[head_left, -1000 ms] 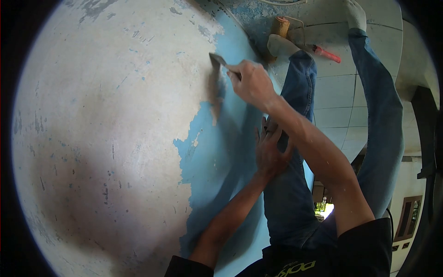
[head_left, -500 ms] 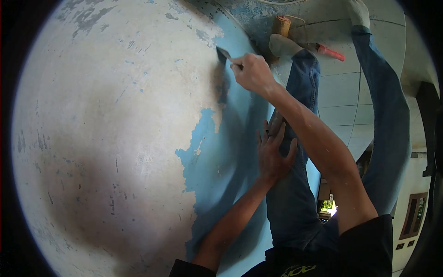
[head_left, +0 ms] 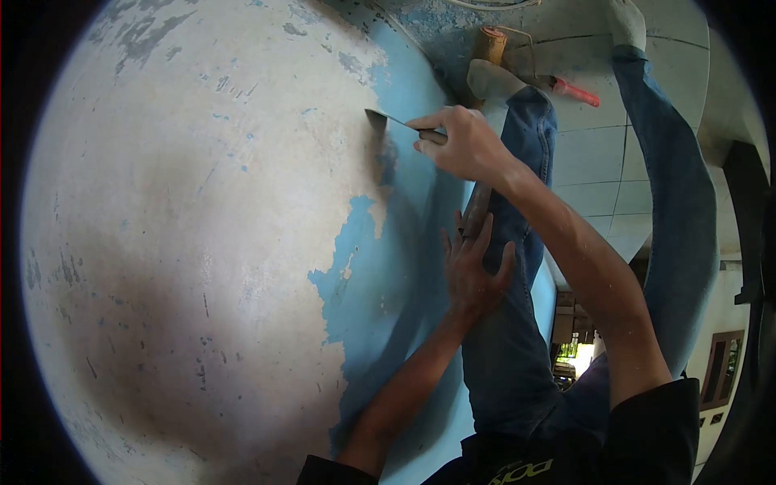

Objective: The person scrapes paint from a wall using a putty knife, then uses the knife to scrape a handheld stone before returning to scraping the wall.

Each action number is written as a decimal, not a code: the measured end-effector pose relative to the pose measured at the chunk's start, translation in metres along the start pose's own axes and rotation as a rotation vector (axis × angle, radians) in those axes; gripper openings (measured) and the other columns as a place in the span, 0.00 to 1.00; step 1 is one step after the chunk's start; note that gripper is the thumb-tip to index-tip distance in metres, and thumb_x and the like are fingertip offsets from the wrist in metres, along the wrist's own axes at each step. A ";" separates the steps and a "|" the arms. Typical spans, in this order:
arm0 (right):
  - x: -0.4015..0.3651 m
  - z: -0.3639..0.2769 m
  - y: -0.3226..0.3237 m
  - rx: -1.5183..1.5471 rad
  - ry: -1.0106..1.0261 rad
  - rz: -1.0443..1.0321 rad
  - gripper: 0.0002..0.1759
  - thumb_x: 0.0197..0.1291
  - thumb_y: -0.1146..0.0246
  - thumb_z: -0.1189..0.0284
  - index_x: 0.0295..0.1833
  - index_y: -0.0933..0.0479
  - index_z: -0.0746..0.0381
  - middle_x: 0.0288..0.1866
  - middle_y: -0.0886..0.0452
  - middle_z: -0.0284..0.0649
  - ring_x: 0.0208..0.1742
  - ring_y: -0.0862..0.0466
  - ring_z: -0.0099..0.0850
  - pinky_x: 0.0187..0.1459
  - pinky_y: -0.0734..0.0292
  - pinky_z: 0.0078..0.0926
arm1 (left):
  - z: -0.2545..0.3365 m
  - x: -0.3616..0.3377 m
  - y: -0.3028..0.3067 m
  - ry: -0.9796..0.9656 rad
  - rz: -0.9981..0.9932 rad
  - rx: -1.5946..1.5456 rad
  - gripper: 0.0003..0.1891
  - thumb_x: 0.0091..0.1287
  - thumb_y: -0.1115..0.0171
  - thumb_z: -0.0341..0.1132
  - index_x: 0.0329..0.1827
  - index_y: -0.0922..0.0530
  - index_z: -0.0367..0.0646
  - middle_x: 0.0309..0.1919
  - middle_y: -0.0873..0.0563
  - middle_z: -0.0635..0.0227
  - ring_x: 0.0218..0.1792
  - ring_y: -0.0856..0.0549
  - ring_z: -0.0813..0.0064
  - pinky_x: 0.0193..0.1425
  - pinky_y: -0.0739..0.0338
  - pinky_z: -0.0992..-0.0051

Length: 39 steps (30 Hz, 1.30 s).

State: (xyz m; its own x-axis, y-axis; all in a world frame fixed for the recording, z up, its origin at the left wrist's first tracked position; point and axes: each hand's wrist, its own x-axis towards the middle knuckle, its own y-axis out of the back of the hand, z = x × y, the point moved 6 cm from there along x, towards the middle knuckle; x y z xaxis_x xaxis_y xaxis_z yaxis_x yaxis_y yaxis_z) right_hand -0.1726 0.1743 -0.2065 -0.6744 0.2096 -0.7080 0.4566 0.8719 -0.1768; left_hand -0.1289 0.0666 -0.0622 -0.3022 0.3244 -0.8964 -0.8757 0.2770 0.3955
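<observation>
My right hand point(head_left: 467, 145) grips a metal scraper point(head_left: 388, 121) and holds its blade against the wall point(head_left: 202, 242), at the border between bare pale plaster and blue paint point(head_left: 388, 267). My left hand point(head_left: 473, 271) lies flat with fingers spread on the blue painted strip, lower down beside my left knee. Most of the wall is scraped to off-white with small blue flecks; a ragged blue patch remains along its right side.
A paint roller point(head_left: 493, 44) with a red handle point(head_left: 575, 93) lies on the tiled floor point(head_left: 590, 162) near my feet. My jeans-clad legs point(head_left: 517, 267) stand close to the wall. A doorway and a window show at lower right.
My right hand moved the scraper up the wall to the blue edge, then back down and left onto the plaster border. My left hand stayed pressed on the wall.
</observation>
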 end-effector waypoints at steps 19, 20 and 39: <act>0.063 0.032 -0.018 -0.128 -0.205 0.191 0.16 0.63 0.37 0.66 0.55 0.14 0.56 0.42 0.13 0.54 0.45 0.13 0.51 0.51 0.18 0.43 | -0.001 -0.003 -0.003 0.014 -0.029 -0.013 0.31 0.68 0.34 0.44 0.73 0.28 0.42 0.75 0.30 0.50 0.79 0.42 0.38 0.80 0.53 0.39; 0.061 0.033 -0.012 -0.125 -0.162 0.184 0.16 0.63 0.35 0.67 0.55 0.14 0.58 0.38 0.14 0.56 0.42 0.12 0.51 0.48 0.18 0.42 | -0.002 -0.003 -0.003 0.011 -0.010 -0.017 0.31 0.68 0.34 0.44 0.73 0.27 0.41 0.74 0.29 0.49 0.79 0.41 0.39 0.80 0.53 0.40; 0.001 0.045 -0.031 0.066 -0.458 -0.040 0.23 0.72 0.44 0.61 0.66 0.22 0.60 0.34 0.16 0.48 0.34 0.15 0.36 0.42 0.22 0.34 | 0.003 0.000 -0.001 -0.012 0.010 -0.061 0.32 0.68 0.34 0.43 0.75 0.29 0.44 0.75 0.30 0.52 0.79 0.42 0.39 0.80 0.54 0.40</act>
State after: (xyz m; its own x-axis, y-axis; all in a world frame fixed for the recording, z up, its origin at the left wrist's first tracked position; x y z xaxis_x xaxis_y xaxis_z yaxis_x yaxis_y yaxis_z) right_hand -0.1614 0.1276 -0.2323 -0.3733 -0.0537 -0.9261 0.4814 0.8422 -0.2429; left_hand -0.1269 0.0694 -0.0619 -0.3070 0.3377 -0.8898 -0.8942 0.2177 0.3912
